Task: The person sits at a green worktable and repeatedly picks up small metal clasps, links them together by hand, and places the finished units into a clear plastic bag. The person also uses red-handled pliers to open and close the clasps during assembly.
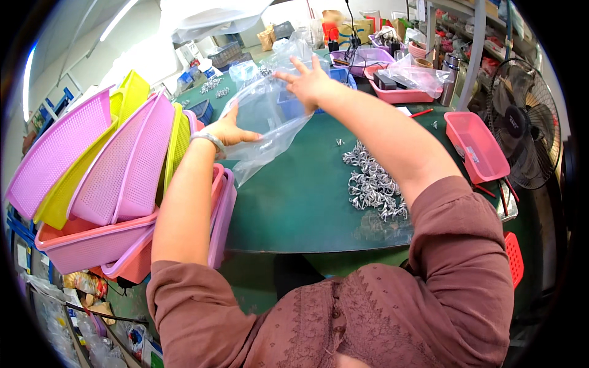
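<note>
Spanning centre: broad dark-green flat tabletop point(291, 211). At its left, stacked purple, yellow-green and coral perforated plastic baskets point(144, 162), nested and leaning, presumably to save room. Raised above tabletop: clear soft plastic bag point(265, 113), apparently supported from two sides to keep limp film spread. Left hand point(228, 130) at near side, thumb and fingers apart; right hand point(307, 84) at far side, fingers splayed. Any pinch on film: cannot tell. Right of bag, lying loose: heap of small curved silver metal pieces point(373, 184), likely placed for easy reach.

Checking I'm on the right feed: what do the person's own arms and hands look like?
Brownish-maroon sleeves end near the elbows, leaving the forearms bare. The left hand and right hand are ungloved; a pale bracelet circles the left wrist.
</note>
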`<state>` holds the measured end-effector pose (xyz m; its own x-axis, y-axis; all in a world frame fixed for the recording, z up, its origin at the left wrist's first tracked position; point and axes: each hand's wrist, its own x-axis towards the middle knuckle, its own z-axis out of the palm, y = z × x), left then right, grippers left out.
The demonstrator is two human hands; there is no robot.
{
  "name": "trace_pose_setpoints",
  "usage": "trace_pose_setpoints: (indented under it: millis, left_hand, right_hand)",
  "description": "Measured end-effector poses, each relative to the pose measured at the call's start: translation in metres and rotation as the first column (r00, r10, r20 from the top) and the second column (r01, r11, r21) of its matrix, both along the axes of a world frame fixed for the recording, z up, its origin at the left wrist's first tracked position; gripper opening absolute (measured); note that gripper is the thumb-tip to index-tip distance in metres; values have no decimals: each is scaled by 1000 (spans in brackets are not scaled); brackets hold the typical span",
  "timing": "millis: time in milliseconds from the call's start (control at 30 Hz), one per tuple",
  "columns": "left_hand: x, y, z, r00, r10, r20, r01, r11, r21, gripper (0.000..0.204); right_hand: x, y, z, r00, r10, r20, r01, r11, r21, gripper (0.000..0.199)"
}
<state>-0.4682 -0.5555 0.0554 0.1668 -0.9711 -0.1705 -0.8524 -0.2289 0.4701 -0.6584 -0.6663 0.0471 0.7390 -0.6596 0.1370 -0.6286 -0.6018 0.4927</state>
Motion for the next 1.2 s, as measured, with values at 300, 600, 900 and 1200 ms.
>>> trace_pose_setpoints:
  millis: [300, 600, 900, 1200]
  left_hand:
    - [-32, 17, 55, 883, 112, -456, -95, 994, 59, 91]
    - [-15, 3, -37, 942, -63, 330, 244, 803, -544, 39]
    - [-70, 38, -34, 751, 17, 660, 585, 447, -677, 33]
    - [-93, 80, -58, 528, 21, 849, 600, 699, -390, 73]
  right_hand:
    - [-25, -32, 33, 965, 235, 119, -209, 957, -199, 42]
    - [3, -54, -70, 795, 240, 557, -336, 939, 75, 37]
    - [-70, 9, -37, 605, 452, 656, -531, 842, -91, 32]
    - [-180, 117, -75, 743, 44, 668, -328, 894, 306, 32]
